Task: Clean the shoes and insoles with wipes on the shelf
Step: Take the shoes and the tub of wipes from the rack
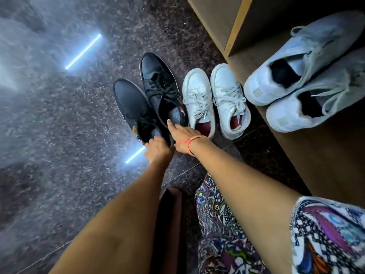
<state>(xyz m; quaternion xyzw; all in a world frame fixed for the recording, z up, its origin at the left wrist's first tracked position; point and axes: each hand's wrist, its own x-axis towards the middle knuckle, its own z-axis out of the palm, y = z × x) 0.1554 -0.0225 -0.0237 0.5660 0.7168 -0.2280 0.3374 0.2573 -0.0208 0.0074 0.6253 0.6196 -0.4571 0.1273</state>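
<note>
Fingers of the left hand [158, 149] curl round the heel of the left black shoe [132, 107]. The right hand [184, 135] reaches straight fingers to the right black shoe [160, 84]. Both shoes stand on the floor [69, 125], left of the white shoes [199, 99]. They are probably light and firm-heeled, so the heel is the place to grip.

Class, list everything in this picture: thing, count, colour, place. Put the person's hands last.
black shoes: two, black, on the floor
small sneakers: two, white with red lining, on the floor beside the shelf
large sneakers: two, pale white, on the shelf
shelf: one, brown wood, right
floor: dark, speckled, glossy
patterned clothing: multicoloured, bottom right
wrist thread: one, orange, right wrist
left hand: grips one black shoe's heel
right hand: fingers straight, at the other black shoe's opening
</note>
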